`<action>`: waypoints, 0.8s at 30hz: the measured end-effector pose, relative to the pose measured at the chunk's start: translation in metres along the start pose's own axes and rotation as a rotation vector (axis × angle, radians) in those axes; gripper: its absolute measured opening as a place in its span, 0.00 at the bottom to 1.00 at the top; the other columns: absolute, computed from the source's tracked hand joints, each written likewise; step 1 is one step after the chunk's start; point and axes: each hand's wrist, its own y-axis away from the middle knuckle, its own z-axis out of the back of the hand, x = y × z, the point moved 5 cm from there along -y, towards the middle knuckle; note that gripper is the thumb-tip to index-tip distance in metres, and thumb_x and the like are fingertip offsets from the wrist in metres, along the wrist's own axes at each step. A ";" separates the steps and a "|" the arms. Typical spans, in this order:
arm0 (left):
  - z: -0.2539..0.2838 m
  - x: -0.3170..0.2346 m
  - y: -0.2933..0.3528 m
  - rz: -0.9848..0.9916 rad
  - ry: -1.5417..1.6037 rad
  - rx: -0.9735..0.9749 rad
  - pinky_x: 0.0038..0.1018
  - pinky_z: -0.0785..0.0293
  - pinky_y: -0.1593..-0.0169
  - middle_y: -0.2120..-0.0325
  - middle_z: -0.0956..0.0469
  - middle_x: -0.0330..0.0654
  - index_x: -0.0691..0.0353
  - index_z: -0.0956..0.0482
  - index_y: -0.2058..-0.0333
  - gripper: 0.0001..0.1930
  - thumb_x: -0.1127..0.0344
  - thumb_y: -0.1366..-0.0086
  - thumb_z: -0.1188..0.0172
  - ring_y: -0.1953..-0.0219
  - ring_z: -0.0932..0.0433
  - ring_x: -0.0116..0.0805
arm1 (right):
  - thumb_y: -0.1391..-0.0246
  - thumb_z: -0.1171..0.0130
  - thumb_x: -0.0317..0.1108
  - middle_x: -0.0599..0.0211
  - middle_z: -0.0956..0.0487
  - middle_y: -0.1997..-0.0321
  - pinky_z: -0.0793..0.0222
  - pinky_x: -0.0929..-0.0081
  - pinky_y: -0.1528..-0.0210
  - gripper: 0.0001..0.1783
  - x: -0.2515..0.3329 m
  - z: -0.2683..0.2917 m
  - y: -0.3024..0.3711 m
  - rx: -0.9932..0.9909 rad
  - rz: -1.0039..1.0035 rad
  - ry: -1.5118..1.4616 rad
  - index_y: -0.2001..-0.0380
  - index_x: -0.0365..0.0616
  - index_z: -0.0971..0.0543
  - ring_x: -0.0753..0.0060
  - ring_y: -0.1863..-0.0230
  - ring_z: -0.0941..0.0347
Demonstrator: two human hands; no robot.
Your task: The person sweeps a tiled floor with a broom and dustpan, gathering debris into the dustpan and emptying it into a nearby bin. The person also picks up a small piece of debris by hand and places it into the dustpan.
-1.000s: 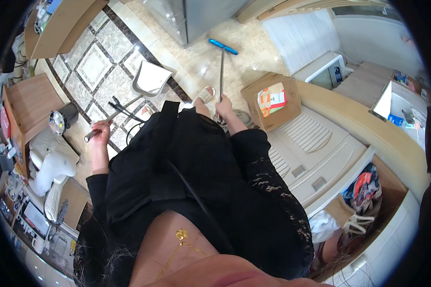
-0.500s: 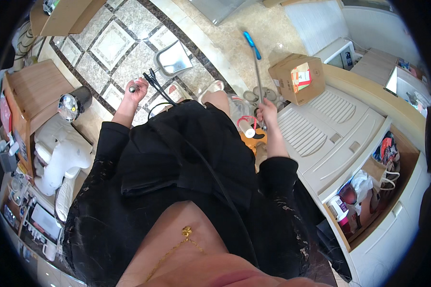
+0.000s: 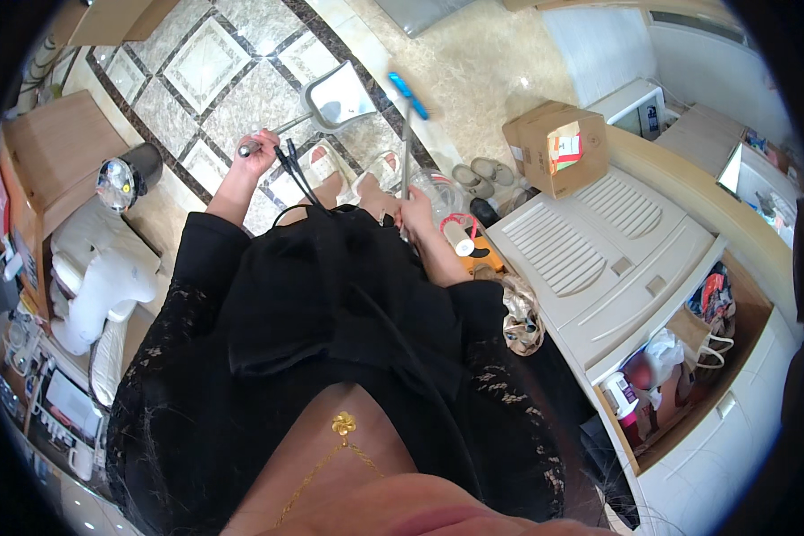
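My left hand [image 3: 258, 154] is closed around the handle of a long-handled dustpan [image 3: 343, 98]. The metallic-looking pan lies on the patterned floor tiles ahead of my feet, its wide edge pointing right. In my right hand [image 3: 414, 214] is the grey stick of a broom [image 3: 407, 130], held in front of my body. The broom's slim blue head is at the floor just right of the pan, apart from it, over the border between the dark-edged tiles and the beige floor. Black cords [image 3: 297, 171] hang from my clothing between the two hands.
Grey shoes [image 3: 482, 175] and an open cardboard box [image 3: 554, 147] stand to the right. Beside them is a beige cabinet top [image 3: 590, 250] with an open, filled drawer [image 3: 670, 384]. A dark bin [image 3: 134, 177] and a wooden cabinet [image 3: 62, 161] are on the left.
My right hand and the broom have swung left, bringing the blue head close to the pan. The dustpan has shifted slightly right and forward, and its handle now shows.
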 end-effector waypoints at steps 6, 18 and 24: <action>-0.002 0.009 -0.001 -0.152 -0.005 0.010 0.22 0.24 0.78 0.78 0.35 0.49 0.74 0.38 0.73 0.13 0.67 0.49 0.51 0.76 0.32 0.36 | 0.51 0.51 0.26 0.71 0.37 0.89 0.52 0.83 0.93 0.29 0.042 0.054 0.087 0.248 -0.124 -0.085 0.43 0.42 0.43 0.82 0.94 0.45; 0.019 -0.004 0.049 -0.122 0.076 0.058 0.20 0.24 0.78 0.78 0.34 0.49 0.73 0.39 0.74 0.09 0.70 0.48 0.57 0.76 0.32 0.34 | 0.59 0.52 0.24 0.65 0.32 0.87 0.43 0.76 0.91 0.20 0.090 -0.002 -0.044 0.007 0.212 0.173 0.58 0.33 0.32 0.73 0.92 0.38; 0.024 -0.014 0.063 -0.181 0.095 0.107 0.20 0.24 0.78 0.78 0.35 0.49 0.72 0.39 0.74 0.08 0.71 0.50 0.57 0.77 0.31 0.34 | 0.58 0.55 0.20 0.64 0.33 0.87 0.44 0.75 0.92 0.28 0.025 -0.055 0.001 0.174 0.112 0.261 0.48 0.35 0.39 0.73 0.94 0.39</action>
